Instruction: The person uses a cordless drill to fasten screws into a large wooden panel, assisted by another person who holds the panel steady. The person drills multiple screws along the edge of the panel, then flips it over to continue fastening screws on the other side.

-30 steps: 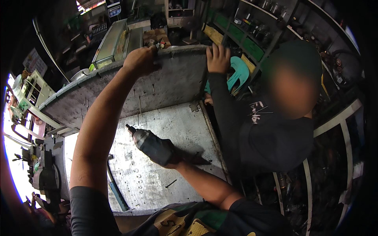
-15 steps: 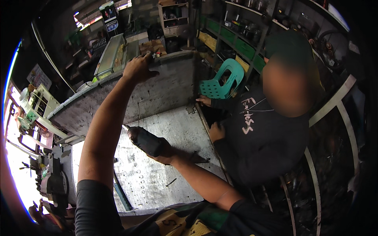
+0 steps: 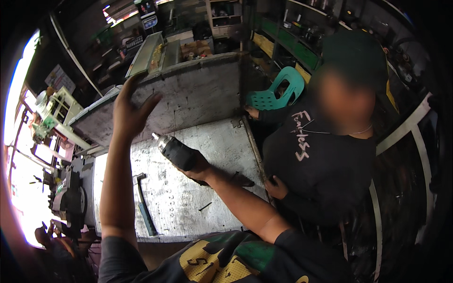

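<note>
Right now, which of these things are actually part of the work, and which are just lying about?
In use:
power drill in the right hand
upright metal sheet, left hand raised before it
flat metal sheet

Lying about:
hammer
green plastic chair

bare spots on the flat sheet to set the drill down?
Free: flat sheet between hammer and right forearm; also its far right part below the upright panel. Crowded: the right edge, by the co-worker's hand.
</note>
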Tool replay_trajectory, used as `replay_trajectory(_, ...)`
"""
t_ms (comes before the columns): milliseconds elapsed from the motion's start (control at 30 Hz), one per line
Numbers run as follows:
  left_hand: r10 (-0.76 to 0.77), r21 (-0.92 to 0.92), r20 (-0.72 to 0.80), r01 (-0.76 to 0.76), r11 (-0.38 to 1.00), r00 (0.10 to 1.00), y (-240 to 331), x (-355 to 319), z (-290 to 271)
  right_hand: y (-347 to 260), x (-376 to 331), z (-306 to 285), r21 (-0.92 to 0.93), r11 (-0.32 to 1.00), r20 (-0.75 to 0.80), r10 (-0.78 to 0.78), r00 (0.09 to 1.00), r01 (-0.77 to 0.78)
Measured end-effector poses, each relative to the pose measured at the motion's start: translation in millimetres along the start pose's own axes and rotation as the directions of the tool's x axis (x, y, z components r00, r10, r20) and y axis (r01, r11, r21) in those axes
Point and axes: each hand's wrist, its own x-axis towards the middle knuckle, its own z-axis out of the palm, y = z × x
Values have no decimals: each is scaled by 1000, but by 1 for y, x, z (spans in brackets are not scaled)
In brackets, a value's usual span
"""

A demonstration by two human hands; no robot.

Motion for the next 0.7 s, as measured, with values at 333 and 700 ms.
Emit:
replay_trajectory(333,-817,53,-72,820,569,572,84,-425,-83,108,-60,-63,471,863,-397,394,829,-184)
replay_trajectory(700,-830,107,26,824,556,556,87,-447,-60,236,-50,-100,-227,230,-838,449,310,-946)
